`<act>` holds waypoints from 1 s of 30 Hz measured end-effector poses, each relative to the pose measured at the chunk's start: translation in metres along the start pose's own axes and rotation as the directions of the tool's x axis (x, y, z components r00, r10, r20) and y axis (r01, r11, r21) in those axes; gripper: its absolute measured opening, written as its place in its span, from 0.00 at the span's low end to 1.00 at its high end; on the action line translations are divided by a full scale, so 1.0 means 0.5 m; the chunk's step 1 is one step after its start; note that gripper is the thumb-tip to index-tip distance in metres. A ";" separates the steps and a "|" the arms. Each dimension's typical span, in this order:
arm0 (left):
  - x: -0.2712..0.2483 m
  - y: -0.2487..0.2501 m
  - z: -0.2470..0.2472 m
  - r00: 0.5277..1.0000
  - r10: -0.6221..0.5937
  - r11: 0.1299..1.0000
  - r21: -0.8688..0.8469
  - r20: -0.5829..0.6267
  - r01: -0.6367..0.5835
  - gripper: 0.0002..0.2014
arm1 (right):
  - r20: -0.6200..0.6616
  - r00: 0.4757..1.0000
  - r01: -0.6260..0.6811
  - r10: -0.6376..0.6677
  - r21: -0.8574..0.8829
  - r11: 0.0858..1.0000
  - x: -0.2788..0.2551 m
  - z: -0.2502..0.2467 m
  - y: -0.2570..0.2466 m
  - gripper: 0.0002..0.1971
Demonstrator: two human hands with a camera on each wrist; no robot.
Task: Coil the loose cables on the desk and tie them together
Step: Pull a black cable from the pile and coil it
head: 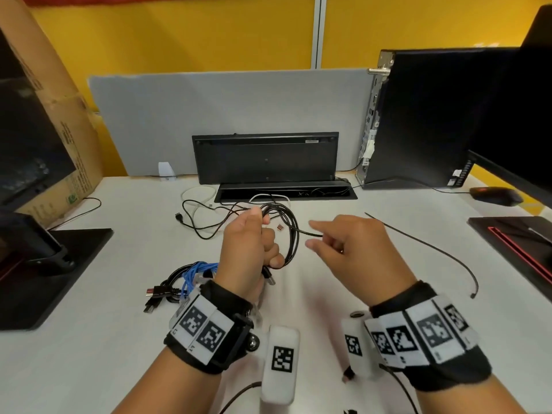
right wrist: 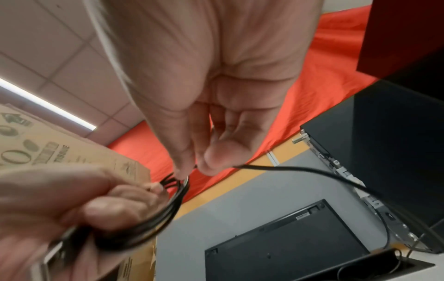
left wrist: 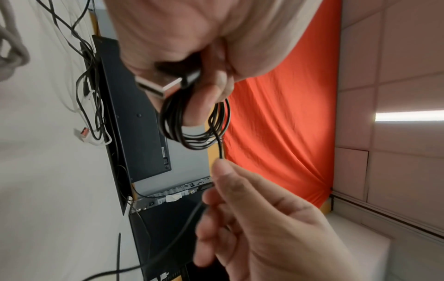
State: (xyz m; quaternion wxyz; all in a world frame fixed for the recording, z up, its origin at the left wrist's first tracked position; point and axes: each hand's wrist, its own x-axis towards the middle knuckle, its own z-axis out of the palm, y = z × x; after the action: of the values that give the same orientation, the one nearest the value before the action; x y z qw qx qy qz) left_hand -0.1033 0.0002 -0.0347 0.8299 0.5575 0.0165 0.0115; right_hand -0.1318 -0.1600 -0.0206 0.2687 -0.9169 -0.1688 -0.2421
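My left hand [head: 263,249] grips a coil of thin black cable [head: 291,234], held upright above the desk with its fingers curled through the loops. In the left wrist view the coil [left wrist: 192,136] hangs from those fingers and its metal USB plug [left wrist: 161,85] sticks out beside the palm. My right hand [head: 313,234] is just right of the coil and pinches the free strand between thumb and forefinger. The right wrist view shows that pinch [right wrist: 199,167], with the strand [right wrist: 312,171] trailing off right. The cable's tail [head: 433,252] lies on the desk.
A tied bundle of blue and black cables [head: 185,279] lies left of my left wrist. Loose white and black cables [head: 203,210] sprawl before the cable slot [head: 286,189]. A keyboard [head: 265,158] stands against the grey divider, with a PC tower [head: 418,115] and mouse [head: 495,195] at right.
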 end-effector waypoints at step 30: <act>-0.015 -0.010 0.032 0.980 0.038 0.988 -0.155 0.198 -0.007 0.17 | 0.285 0.909 -0.327 0.303 0.940 0.097 0.012 0.001 -0.003 0.28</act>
State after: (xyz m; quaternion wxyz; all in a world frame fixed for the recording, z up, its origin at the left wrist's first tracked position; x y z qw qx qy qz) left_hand -0.1104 -0.0165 -0.0331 0.8675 0.4907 -0.0744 -0.0338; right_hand -0.1272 -0.1574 -0.0171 0.8332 -0.5461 -0.0866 -0.0059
